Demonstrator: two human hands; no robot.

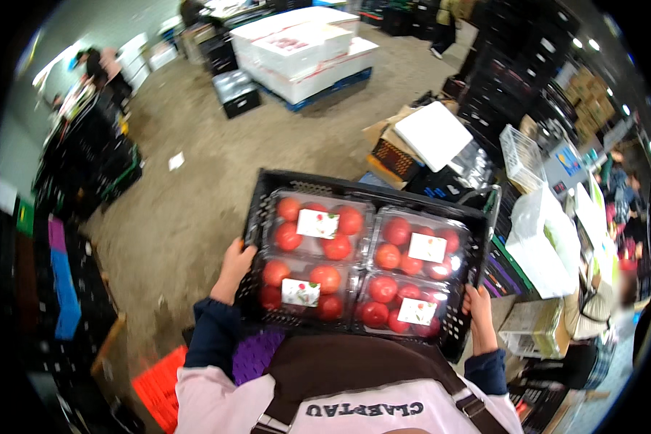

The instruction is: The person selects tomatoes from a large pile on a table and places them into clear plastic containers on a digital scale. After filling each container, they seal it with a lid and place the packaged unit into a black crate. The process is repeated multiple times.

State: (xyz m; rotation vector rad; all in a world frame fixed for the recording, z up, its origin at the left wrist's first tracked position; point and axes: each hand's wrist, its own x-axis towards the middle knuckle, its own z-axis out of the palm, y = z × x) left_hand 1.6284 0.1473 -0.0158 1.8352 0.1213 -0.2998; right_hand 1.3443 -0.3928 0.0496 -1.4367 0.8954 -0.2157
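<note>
I am carrying a black perforated plastic crate (257, 195) at my front, with both hands on its short sides. My left hand (236, 264) grips the left side, fingers wrapped at the rim. My right hand (479, 312) grips the right side, low down. Inside lie several clear plastic punnets of red tomatoes (387, 254), each with a white label (427, 247) on top. The crate's lower edge is close against my dark apron (347, 362).
Stacked white boxes (300, 65) on a pallet stand ahead. Black crate stacks (506, 65) rise on the right and left (79, 173). Cardboard and a white lid (434, 134), plus white bins (539, 246), crowd the right. People (105, 76) work in the background. Concrete floor (159, 202) shows between.
</note>
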